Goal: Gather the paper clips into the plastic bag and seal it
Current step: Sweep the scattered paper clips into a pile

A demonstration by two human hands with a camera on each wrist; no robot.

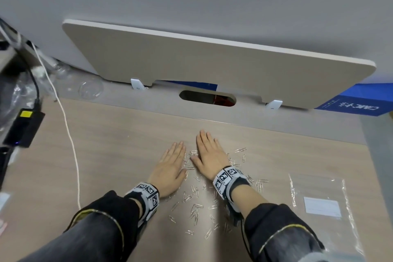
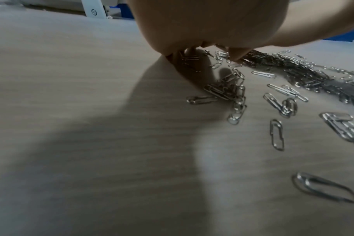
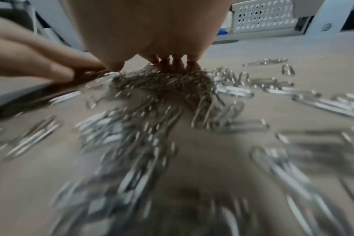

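Observation:
Several silver paper clips (image 1: pixel 194 208) lie scattered on the wooden desk (image 1: pixel 110 147), between and behind my two hands. My left hand (image 1: pixel 172 161) lies flat, palm down, fingers straight, at the left edge of the clips (image 2: pixel 230 91). My right hand (image 1: pixel 207 151) lies flat beside it, fingers straight, on top of a dense heap of clips (image 3: pixel 164 83). A clear plastic bag (image 1: pixel 321 204) with a white label lies flat on the desk to the right of my right forearm, untouched.
A beige divider panel (image 1: pixel 212 59) stands along the desk's back edge above a cable slot (image 1: pixel 207 98). A black power adapter (image 1: pixel 24 127) and white cord (image 1: pixel 70 138) lie at the left. A blue box (image 1: pixel 359 102) sits at back right.

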